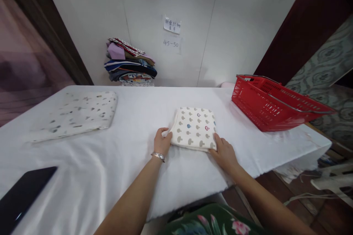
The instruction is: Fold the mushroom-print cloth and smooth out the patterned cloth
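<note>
A folded cream cloth with a mushroom print point(195, 128) lies on the white-covered table point(132, 161). My left hand point(162, 142), with a bracelet on its wrist, pinches the cloth's near left corner. At the near right corner my right hand point(224, 152) has its fingers closed on the cloth's edge. Both hands touch the cloth from the near side.
A red plastic basket point(271, 103) stands at the table's right end. A second folded spotted cloth point(78, 114) lies at the left. A pile of folded colourful fabrics point(129, 61) sits at the back by the wall. A dark flat device point(20, 198) lies at the near left.
</note>
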Tool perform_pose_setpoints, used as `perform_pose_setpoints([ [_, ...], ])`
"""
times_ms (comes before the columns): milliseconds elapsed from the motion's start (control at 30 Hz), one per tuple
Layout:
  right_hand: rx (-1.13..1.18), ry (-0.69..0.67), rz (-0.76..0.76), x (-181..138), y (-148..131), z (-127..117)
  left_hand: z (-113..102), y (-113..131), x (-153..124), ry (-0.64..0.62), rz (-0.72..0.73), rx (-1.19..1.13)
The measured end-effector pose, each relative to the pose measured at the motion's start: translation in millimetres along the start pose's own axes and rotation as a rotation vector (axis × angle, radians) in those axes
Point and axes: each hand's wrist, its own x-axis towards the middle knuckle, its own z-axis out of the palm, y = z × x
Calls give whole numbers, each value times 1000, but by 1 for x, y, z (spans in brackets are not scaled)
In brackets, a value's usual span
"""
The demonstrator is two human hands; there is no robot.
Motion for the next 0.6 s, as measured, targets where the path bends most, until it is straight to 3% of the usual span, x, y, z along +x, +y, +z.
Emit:
perform_pose_setpoints([
  [133,-10,-146,-1,-3,-1,-7,-1,-1,1,4,26,41],
  [433,-31,-216,-4,-2,-6,-6,-4,-4,4,64,111,332],
  [600,-14,-336,-19,-2,-3,-31,-5,-3,3,63,172,447],
])
